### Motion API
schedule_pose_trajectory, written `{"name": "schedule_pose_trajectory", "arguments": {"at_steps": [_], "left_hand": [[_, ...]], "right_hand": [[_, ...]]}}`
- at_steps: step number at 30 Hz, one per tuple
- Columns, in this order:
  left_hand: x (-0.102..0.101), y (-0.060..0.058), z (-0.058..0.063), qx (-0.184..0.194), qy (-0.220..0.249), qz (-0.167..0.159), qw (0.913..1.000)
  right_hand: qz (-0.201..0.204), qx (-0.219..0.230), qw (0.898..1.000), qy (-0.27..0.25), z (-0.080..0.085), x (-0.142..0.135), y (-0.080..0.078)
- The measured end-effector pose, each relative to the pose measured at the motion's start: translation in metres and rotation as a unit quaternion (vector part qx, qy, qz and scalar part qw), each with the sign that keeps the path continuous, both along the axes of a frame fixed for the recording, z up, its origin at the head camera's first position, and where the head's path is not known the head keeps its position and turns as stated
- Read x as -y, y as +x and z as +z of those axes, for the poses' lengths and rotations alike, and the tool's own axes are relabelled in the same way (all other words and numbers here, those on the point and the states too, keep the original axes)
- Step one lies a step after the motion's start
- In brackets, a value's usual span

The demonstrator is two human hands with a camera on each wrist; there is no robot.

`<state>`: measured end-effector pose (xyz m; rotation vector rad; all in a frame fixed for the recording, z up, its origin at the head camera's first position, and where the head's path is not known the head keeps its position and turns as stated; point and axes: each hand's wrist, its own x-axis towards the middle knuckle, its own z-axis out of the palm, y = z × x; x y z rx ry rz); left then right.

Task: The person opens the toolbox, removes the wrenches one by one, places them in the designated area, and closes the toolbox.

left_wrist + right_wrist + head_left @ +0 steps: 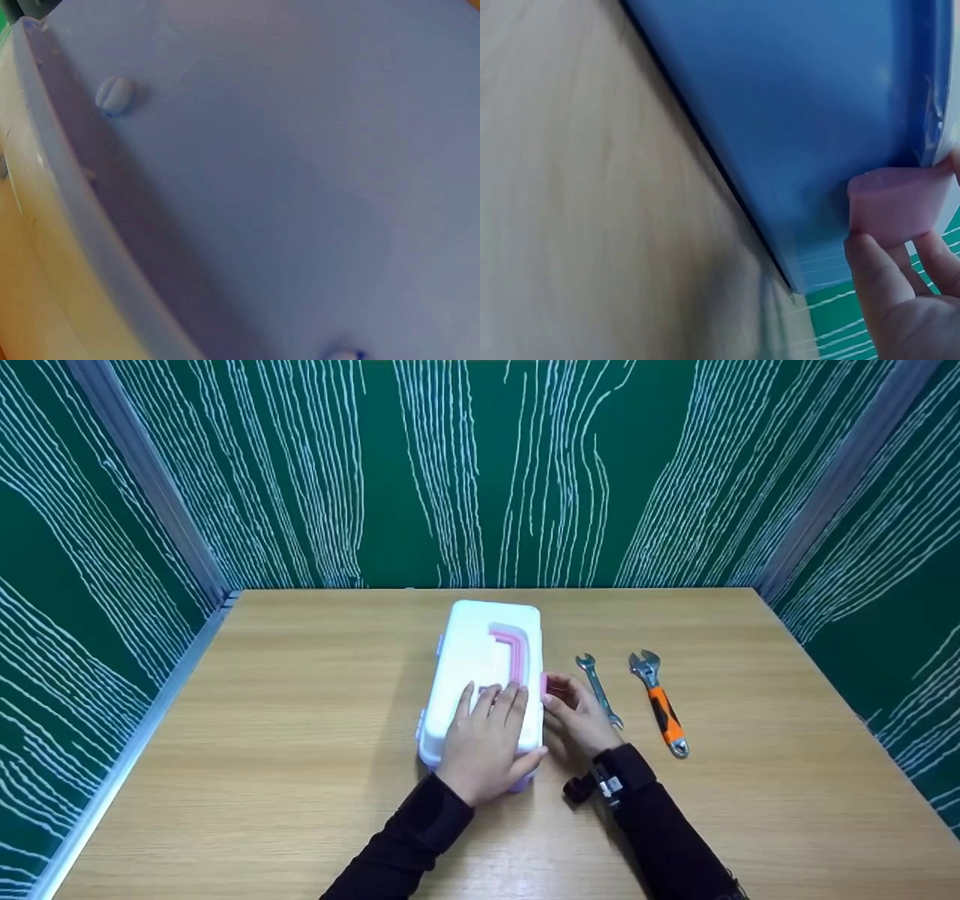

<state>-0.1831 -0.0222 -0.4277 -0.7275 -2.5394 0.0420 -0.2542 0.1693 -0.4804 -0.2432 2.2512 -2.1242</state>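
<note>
A toolbox (480,660) with a white lid and a pink carry handle (511,649) lies closed on the table. My left hand (487,742) rests on the near part of its lid, fingers stretched forward and thumb out over the right edge. On the toolbox's right side my right hand (581,716) pinches the pink latch (896,206). In the right wrist view its fingertips (862,247) lie along the latch, against the blue body (780,97). The left wrist view shows a bluish surface with a small round knob (115,96), and the left hand is out of sight there.
Right of the toolbox lie a small open-ended wrench (598,690) and an adjustable wrench (660,705) with an orange and black handle. The wooden table (285,750) backs onto green walls with white wavy lines.
</note>
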Motion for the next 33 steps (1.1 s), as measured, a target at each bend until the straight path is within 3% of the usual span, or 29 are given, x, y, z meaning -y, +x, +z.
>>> {"name": "schedule_pose_trajectory", "arguments": {"at_steps": [13, 24, 28, 31, 33], "left_hand": [[-0.003, -0.002, 0.001, -0.011, -0.006, -0.003, 0.9999], [-0.001, -0.002, -0.001, -0.01, 0.002, -0.009, 0.9999], [0.0, -0.002, 0.003, 0.029, 0.008, -0.012, 0.9995], [0.002, -0.003, 0.01, 0.1, 0.033, -0.026, 0.9941], [0.006, -0.006, 0.018, 0.156, 0.07, -0.046, 0.9843]], "right_hand": [[0.013, 0.024, 0.999, -0.038, 0.001, -0.004, -0.001], [0.016, 0.034, 0.999, -0.014, 0.004, -0.003, -0.003], [0.027, 0.048, 0.998, 0.002, 0.009, -0.006, -0.005], [0.046, 0.057, 0.997, 0.023, 0.015, -0.01, -0.008], [0.068, 0.064, 0.995, 0.045, 0.022, -0.015, -0.01]]}}
